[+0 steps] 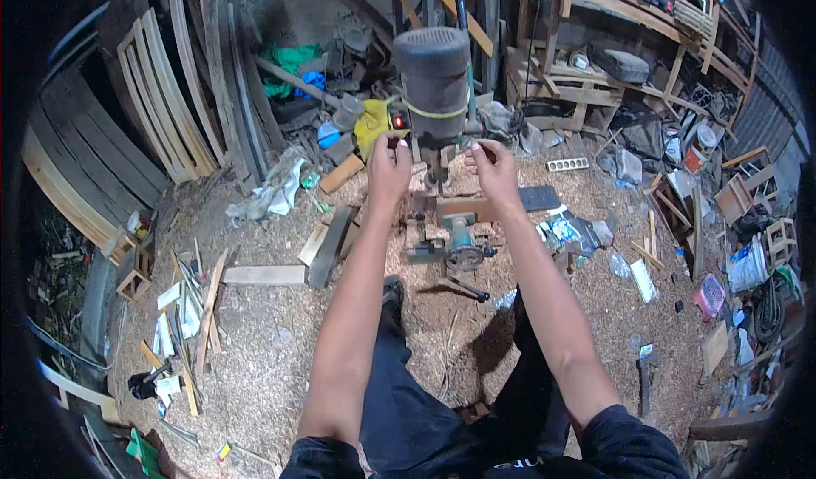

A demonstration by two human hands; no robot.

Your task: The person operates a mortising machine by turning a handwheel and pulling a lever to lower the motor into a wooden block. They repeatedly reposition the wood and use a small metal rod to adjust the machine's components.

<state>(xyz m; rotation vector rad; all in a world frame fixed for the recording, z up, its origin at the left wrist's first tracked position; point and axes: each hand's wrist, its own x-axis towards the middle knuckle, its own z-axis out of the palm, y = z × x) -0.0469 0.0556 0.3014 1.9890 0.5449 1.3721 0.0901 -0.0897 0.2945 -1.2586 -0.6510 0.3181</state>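
Note:
A standing drilling machine with a dark cylindrical motor (432, 71) rises in front of me, a yellow band around its lower part. My left hand (389, 177) is raised at the motor's left side, its fingers curled closed. On the other side, my right hand (495, 173) is closed too, thumb and fingertips together near the motor's lower edge. What either hand holds, if anything, is too small to make out. Below and between them are the drill chuck (437, 173) and a vise with a green body and round handwheel (464, 258).
Wood shavings (280, 343) cover the floor. A plank (263, 275) and a dark board lie left of the machine. A yellow bag (374, 126), a red-lit switch (397, 120) and a power strip (568, 164) are nearby. Wooden frames (161, 96) lean at left; clutter lines the right.

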